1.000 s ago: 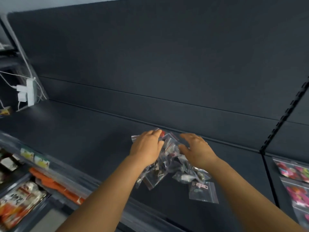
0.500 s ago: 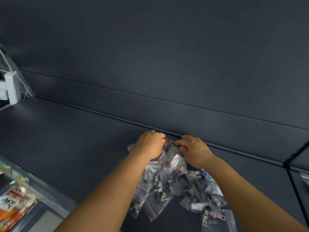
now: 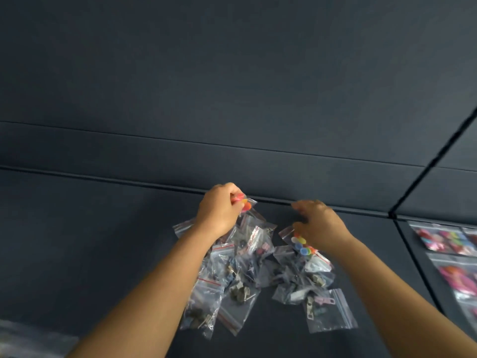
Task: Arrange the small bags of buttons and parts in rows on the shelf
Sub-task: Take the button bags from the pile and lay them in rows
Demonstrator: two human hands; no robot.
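A heap of small clear zip bags with metal parts and buttons lies on the dark shelf. My left hand grips a bag of red and orange buttons at the heap's far end, near the back panel. My right hand hovers with loosely curled fingers over a bag of coloured buttons, holding nothing that I can see. A bag with zipper pulls lies at the near right of the heap.
The shelf's back panel rises just behind the hands. A black upright divides this bay from the right one, where packs of bright pink and multicoloured items lie flat. Bare shelf stretches to the left.
The view has moved closer and rightward. My hands have parted: the left one lifted the red-button bag, the right one shifted right, and the heap has spread into two clumps.
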